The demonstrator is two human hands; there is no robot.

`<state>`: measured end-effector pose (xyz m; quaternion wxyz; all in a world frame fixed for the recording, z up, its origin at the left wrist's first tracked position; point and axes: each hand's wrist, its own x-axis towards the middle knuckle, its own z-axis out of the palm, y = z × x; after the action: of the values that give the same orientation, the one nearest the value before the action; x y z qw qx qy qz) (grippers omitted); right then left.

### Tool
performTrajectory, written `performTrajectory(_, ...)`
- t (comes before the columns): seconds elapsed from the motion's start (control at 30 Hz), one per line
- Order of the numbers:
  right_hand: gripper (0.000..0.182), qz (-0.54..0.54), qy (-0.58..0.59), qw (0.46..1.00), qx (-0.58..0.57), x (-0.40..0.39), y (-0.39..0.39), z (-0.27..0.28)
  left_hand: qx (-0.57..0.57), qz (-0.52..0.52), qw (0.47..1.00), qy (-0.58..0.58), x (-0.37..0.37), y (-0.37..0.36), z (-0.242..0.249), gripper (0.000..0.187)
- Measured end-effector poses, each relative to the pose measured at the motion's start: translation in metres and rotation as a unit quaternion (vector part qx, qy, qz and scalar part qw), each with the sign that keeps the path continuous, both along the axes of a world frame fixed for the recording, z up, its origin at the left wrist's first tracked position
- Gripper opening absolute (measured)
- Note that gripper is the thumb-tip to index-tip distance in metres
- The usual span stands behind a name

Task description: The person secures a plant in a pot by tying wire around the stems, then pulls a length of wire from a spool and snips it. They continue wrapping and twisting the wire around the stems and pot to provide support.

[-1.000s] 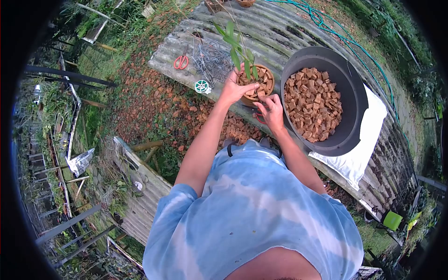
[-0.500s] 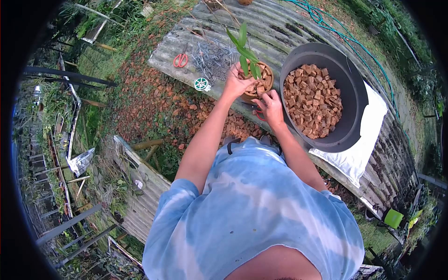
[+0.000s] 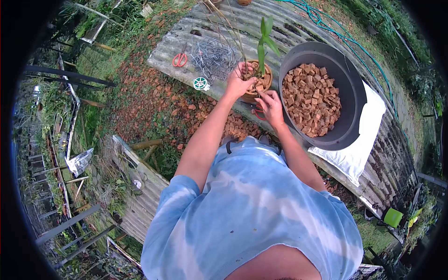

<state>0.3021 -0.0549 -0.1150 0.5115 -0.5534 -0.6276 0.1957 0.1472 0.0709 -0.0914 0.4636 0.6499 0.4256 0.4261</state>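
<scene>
A leafy green plant [image 3: 262, 49] stands in a round clay pot [image 3: 268, 77] filled with brown husk chips, just left of a big tub. My left hand [image 3: 239, 83] is at the pot's left side, its fingers and thumb closed about the plant's base, partly hidden by the stems. At the near rim my right hand [image 3: 271, 106] pinches a brown husk chip with thumb and fingertips. Under that hand show the red handles of a tool [image 3: 258, 113], mostly covered. The dark tub [image 3: 351, 98] holds a heap of cubed husk chips [image 3: 311, 100].
Red-handled scissors [image 3: 179, 59], a green-and-white wire spool [image 3: 200, 83] and a pile of metal wire pieces [image 3: 212, 58] lie on the corrugated sheet [image 3: 172, 39]. A white sack [image 3: 347, 161] lies under the tub. A green hose [image 3: 345, 37] runs along the far edge.
The plant's leaves have swung from leaning left to standing more upright and to the right. My hands stay at the pot, with only small finger shifts.
</scene>
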Motion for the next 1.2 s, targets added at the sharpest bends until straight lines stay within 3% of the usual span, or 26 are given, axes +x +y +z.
performTrajectory(0.17, 0.03, -0.029, 0.028, 0.996, -0.082, -0.007, -0.006, 0.029, -0.007, 0.001, 1.0, 0.01, -0.001, 0.0, -0.005, 0.051)
performTrajectory(0.27, 0.027, -0.012, -0.048, 0.999, -0.011, -0.003, -0.002, 0.016, -0.007, 0.002, 1.0, 0.018, 0.0, 0.001, -0.003, 0.048)
performTrajectory(0.4, 0.025, -0.016, -0.053, 0.998, -0.025, -0.002, -0.003, 0.013, 0.06, 0.01, 0.996, 0.067, -0.002, 0.0, 0.003, 0.04)
performTrajectory(0.5, 0.027, -0.007, -0.044, 0.999, -0.016, -0.001, -0.004, 0.011, 0.024, 0.013, 0.995, 0.092, -0.003, -0.007, 0.008, 0.041)
performTrajectory(0.7, 0.027, -0.005, -0.105, 0.994, 0.003, 0.002, -0.007, 0.024, 0.142, 0.03, 0.974, 0.173, -0.003, -0.007, 0.004, 0.046)
performTrajectory(0.8, 0.026, -0.008, -0.151, 0.989, 0.005, 0.0, -0.007, 0.029, 0.107, 0.032, 0.965, 0.237, -0.002, -0.014, 0.024, 0.049)
performTrajectory(0.9, 0.026, 0.002, -0.14, 0.989, -0.046, 0.0, -0.004, 0.035, 0.049, 0.006, 0.988, 0.143, -0.002, -0.01, 0.024, 0.052)
performTrajectory(1.0, 0.024, 0.009, -0.103, 0.991, -0.085, 0.0, -0.005, 0.04, 0.044, 0.031, 0.991, 0.126, 0.001, -0.012, 0.017, 0.053)
performTrajectory(1.1, 0.025, 0.018, -0.095, 0.992, -0.084, 0.003, -0.003, 0.041, 0.182, 0.102, 0.955, 0.212, 0.003, -0.017, 0.011, 0.054)
performTrajectory(1.2, 0.027, 0.027, -0.098, 0.99, -0.099, 0.005, -0.002, 0.045, 0.143, 0.101, 0.966, 0.191, 0.004, -0.019, 0.013, 0.053)
